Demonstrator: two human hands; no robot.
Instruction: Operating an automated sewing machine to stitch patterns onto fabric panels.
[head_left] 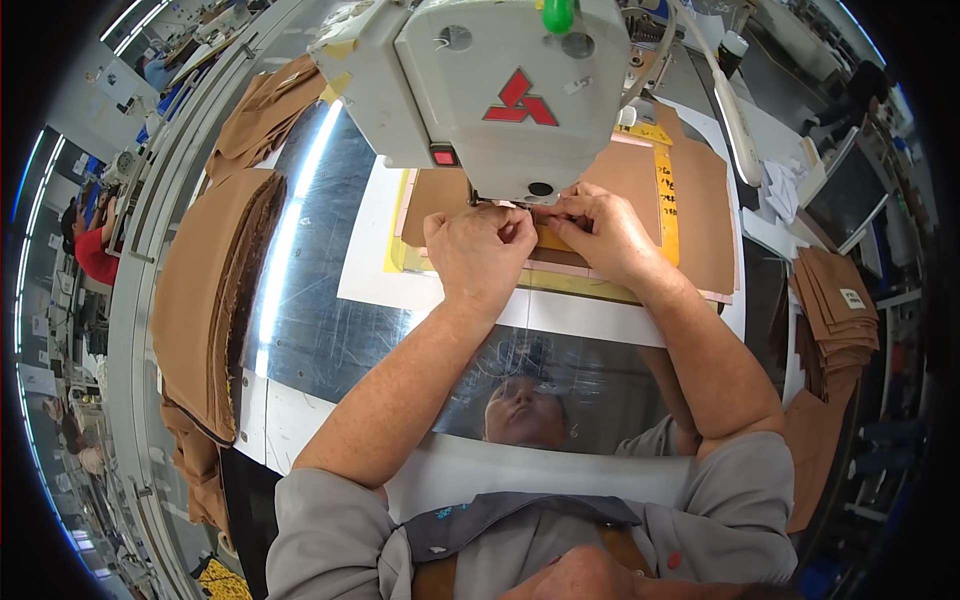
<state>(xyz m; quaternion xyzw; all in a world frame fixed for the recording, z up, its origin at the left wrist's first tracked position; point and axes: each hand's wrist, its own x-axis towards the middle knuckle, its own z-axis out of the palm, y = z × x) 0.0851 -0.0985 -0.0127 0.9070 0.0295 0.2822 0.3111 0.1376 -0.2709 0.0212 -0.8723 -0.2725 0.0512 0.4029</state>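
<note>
Under the head of a large white sewing machine, my two hands meet close to the needle area. My left hand is closed, thumb and forefinger pinched together just below the machine head. Beside it on the right, my right hand also pinches with its fingertips. Whatever sits between the fingers is too small or hidden to make out. Below the hands lies a brown fabric panel in a flat template with a yellow edge strip. The needle itself is mostly hidden by the hands and the machine.
A thick stack of brown fabric pieces lies at the left, with more brown pieces behind it. Folded brown panels are piled at the right, below a screen. A shiny metal plate covers the table. Other people work far left.
</note>
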